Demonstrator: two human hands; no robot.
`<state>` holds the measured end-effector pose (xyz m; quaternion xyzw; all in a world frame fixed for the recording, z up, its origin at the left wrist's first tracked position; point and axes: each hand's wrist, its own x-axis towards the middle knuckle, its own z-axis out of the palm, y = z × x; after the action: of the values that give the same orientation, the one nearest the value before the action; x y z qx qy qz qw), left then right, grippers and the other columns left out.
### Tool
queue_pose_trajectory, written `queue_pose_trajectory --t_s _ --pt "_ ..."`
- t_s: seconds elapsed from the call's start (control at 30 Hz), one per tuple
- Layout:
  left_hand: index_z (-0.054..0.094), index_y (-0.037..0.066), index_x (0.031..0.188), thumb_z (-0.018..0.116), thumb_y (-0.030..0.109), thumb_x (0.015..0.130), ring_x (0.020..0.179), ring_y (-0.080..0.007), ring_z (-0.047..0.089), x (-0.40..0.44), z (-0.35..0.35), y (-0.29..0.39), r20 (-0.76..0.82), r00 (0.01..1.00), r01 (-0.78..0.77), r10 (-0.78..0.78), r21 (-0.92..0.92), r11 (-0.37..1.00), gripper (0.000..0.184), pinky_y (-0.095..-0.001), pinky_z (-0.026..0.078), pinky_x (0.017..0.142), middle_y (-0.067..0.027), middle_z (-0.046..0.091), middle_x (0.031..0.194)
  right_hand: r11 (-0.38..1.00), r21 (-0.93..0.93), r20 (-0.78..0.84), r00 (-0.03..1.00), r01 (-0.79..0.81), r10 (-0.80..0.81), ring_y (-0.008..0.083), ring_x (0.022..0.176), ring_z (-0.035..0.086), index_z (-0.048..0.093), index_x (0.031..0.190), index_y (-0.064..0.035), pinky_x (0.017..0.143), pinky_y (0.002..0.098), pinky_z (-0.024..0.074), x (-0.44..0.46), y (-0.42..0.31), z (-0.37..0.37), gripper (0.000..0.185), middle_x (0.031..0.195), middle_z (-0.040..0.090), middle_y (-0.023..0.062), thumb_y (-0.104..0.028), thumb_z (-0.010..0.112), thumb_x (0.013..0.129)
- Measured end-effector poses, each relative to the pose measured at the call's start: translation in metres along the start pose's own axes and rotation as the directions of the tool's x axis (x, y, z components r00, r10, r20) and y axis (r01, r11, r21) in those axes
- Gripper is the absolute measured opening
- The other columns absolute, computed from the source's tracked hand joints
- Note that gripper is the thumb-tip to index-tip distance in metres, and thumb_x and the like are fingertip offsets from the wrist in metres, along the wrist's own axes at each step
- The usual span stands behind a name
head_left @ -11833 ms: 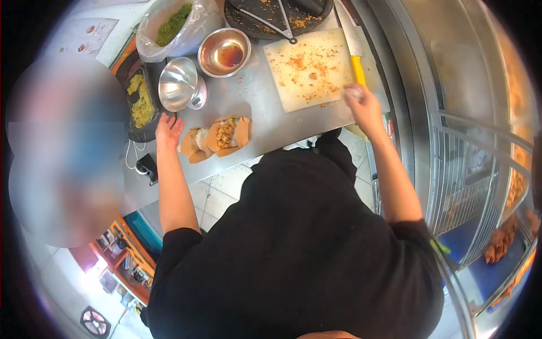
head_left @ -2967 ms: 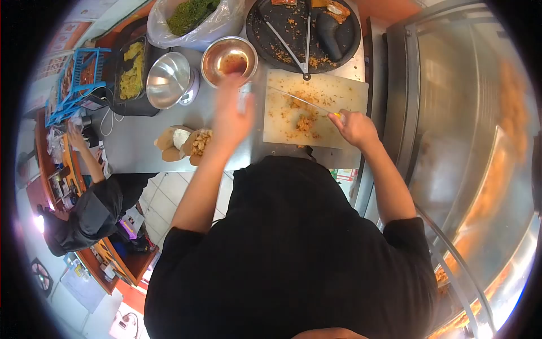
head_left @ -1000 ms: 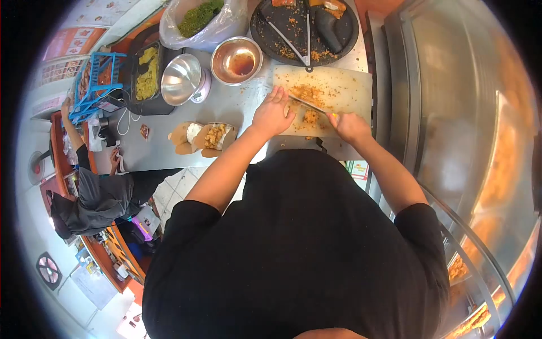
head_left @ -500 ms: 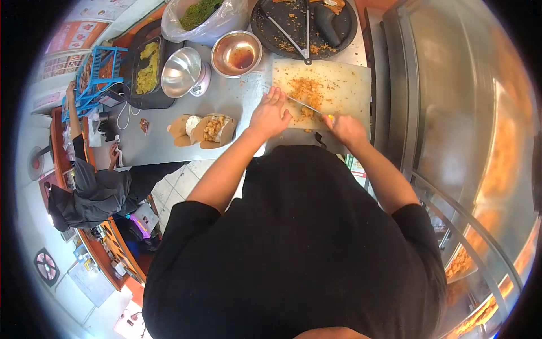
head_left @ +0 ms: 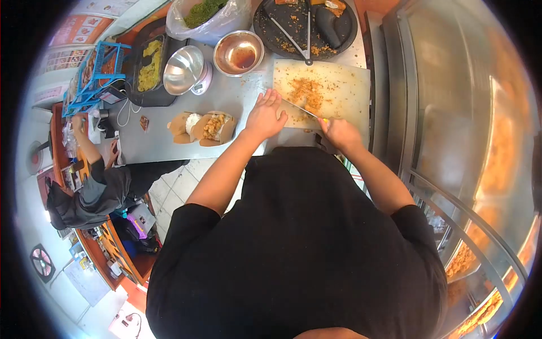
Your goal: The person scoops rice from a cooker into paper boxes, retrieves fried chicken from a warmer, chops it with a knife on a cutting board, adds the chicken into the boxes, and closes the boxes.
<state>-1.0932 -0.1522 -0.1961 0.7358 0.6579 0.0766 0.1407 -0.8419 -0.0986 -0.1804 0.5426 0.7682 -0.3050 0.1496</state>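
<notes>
My right hand [head_left: 340,134] is closed round the yellow handle of a knife [head_left: 301,108], whose blade slants across the lower left of a white cutting board [head_left: 350,96]. Fingers apart, my left hand [head_left: 266,117] lies at the blade's tip by the board's left edge. Chopped orange-brown crumbs [head_left: 305,90] are scattered over the board, mostly behind the blade. To the left, an open cardboard box [head_left: 202,129] holds white rice in one part and chopped brown pieces in the other.
Behind the board sits a black round tray [head_left: 271,39] with tongs [head_left: 308,39]. Further left are a metal bowl with red-brown sauce [head_left: 239,53], another bowl on a scale [head_left: 183,70], a bag of greens [head_left: 212,25] and a yellow food tray [head_left: 149,66]. A co-worker [head_left: 107,186] stands at far left.
Since the first frame my right hand has taken hold of the knife and my left hand has moved right to its blade. Lately the knife has shifted slightly towards me and left.
</notes>
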Motion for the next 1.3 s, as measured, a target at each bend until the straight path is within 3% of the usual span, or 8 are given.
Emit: queue_pose_trajectory --t_s 0.37,0.63,0.77,0.83,0.93,1.1,1.17,1.3 --pt "0.045 -0.006 0.134 0.048 0.032 0.089 0.139 -0.0312 0.03 0.03 -0.019 0.02 -0.119 0.99 -0.08 0.078 -0.013 0.997 0.059 -0.0411 0.02 0.116 -0.0218 0.039 0.145 0.987 0.13 -0.08 0.991 -0.099 0.11 0.0409 0.085 0.064 0.069 0.083 -0.0023 0.076 0.0493 0.051 -0.024 -0.002 -0.022 0.065 0.086 0.066 0.0251 -0.057 0.035 0.095" --pt "0.037 -0.001 0.141 0.047 0.029 0.092 0.141 -0.0309 0.024 0.054 -0.017 -0.003 0.167 0.97 -0.188 0.177 0.054 0.981 0.058 -0.0409 0.02 0.116 -0.021 0.034 0.147 0.99 0.125 -0.091 0.993 -0.069 0.081 0.0415 0.085 0.064 0.068 0.089 -0.0003 0.078 0.0498 0.0503 -0.004 0.013 -0.011 0.065 0.085 0.066 0.0256 -0.057 0.036 0.094" --pt "0.037 0.004 0.143 0.051 0.022 0.091 0.14 -0.0331 0.026 0.019 -0.055 0.017 -0.12 0.974 -0.201 0.19 -0.09 0.975 0.056 -0.0419 0.024 0.115 -0.0219 0.033 0.147 0.962 0.224 -0.08 0.981 -0.156 0.178 0.0435 0.084 0.063 0.066 0.091 -0.0004 0.075 0.0516 0.0488 -0.042 0.015 -0.042 0.061 0.084 0.065 0.0279 -0.055 0.039 0.094" --pt "0.04 0.006 0.141 0.055 0.013 0.089 0.136 -0.0363 0.034 -0.013 -0.067 0.021 -0.248 0.968 -0.067 -0.027 -0.361 0.93 0.054 -0.0426 0.03 0.111 -0.0232 0.038 0.144 0.956 0.243 -0.155 0.966 -0.166 0.208 0.044 0.084 0.063 0.065 0.092 -0.0006 0.075 0.0519 0.0485 -0.057 0.034 -0.028 0.059 0.084 0.065 0.028 -0.054 0.041 0.094" --pt "0.048 0.003 0.133 0.055 0.008 0.088 0.125 -0.0382 0.046 -0.057 -0.068 0.01 -0.278 0.947 0.039 -0.163 -0.403 0.915 0.046 -0.0422 0.038 0.104 -0.0229 0.049 0.134 0.941 0.278 -0.316 0.906 -0.196 0.282 0.0455 0.084 0.062 0.063 0.095 -0.0008 0.073 0.0527 0.0481 -0.072 0.061 -0.005 0.054 0.087 0.064 0.0283 -0.051 0.043 0.094" --pt "0.053 0.002 0.128 0.055 0.007 0.089 0.116 -0.0356 0.054 -0.109 -0.051 -0.002 -0.186 0.92 0.227 -0.345 -0.467 0.855 0.039 -0.041 0.043 0.099 -0.02 0.058 0.123 0.83 0.466 -0.256 0.851 -0.306 0.458 0.0463 0.093 0.06 0.056 0.107 0.001 0.079 0.0509 0.0469 -0.08 0.077 0.044 0.045 0.097 0.062 0.0303 -0.042 0.046 0.096" --pt "0.053 0.002 0.127 0.055 0.007 0.089 0.116 -0.0348 0.054 -0.113 -0.049 0.001 -0.14 0.915 0.253 -0.379 -0.531 0.809 0.038 -0.04 0.043 0.098 -0.02 0.058 0.123 0.899 0.414 -0.466 0.815 -0.142 0.343 0.0458 0.099 0.056 0.054 0.114 0.0027 0.084 0.0486 0.0461 -0.068 0.087 0.063 0.039 0.109 0.057 0.0295 -0.031 0.052 0.094" --pt "0.054 0.002 0.125 0.054 0.004 0.089 0.112 -0.033 0.057 -0.117 -0.083 0.012 -0.17 0.92 0.224 -0.353 -0.511 0.83 0.036 -0.0381 0.047 0.092 -0.0203 0.058 0.121 0.885 0.464 -0.558 0.771 -0.018 0.308 0.0436 0.105 0.053 0.052 0.117 0.0039 0.09 0.0461 0.044 -0.062 0.054 0.025 0.037 0.117 0.052 0.0262 -0.021 0.059 0.091"
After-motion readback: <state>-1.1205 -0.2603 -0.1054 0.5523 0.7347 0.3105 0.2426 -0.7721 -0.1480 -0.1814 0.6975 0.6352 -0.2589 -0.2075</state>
